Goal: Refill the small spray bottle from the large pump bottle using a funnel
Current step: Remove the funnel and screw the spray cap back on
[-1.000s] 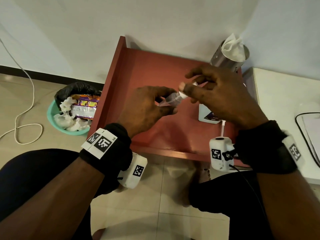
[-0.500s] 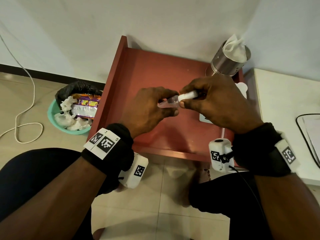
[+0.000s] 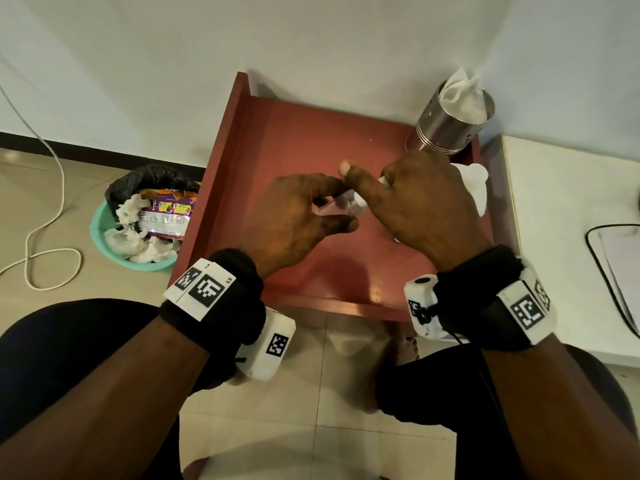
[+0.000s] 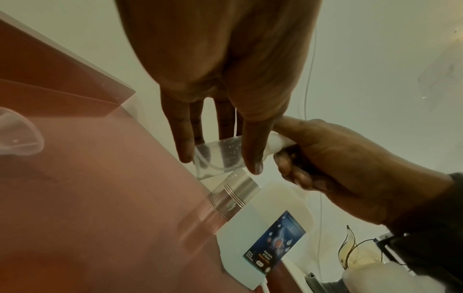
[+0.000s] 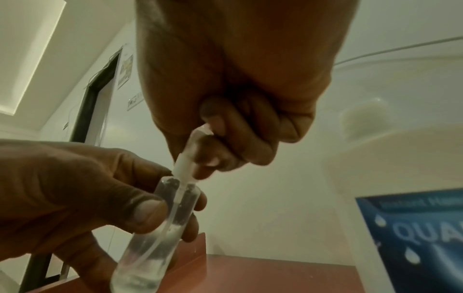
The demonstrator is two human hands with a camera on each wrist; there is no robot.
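Note:
My left hand (image 3: pixel 291 216) holds the small clear spray bottle (image 3: pixel 341 206) tilted above the red table (image 3: pixel 311 140), thumb and fingers round its body (image 5: pixel 150 237). My right hand (image 3: pixel 412 206) grips the white spray head (image 5: pixel 190 158) at the bottle's mouth, and the thin dip tube runs down inside. A little clear liquid lies in the bottle's base. The large white bottle with a blue label (image 4: pixel 275 241) stands on the table to the right, mostly hidden behind my right hand in the head view. A translucent funnel-like piece (image 4: pixel 17 136) lies on the table to the left.
A steel canister holding tissue (image 3: pixel 450 126) stands at the table's back right corner. The table has a raised left edge (image 3: pixel 225 161). A green bin of litter (image 3: pixel 138 230) and a white cord sit on the floor to the left. A white counter (image 3: pixel 554 202) adjoins on the right.
My right hand has closed its fingers round the spray head and rolled over it at the bottle's mouth. The left hand keeps its hold on the bottle.

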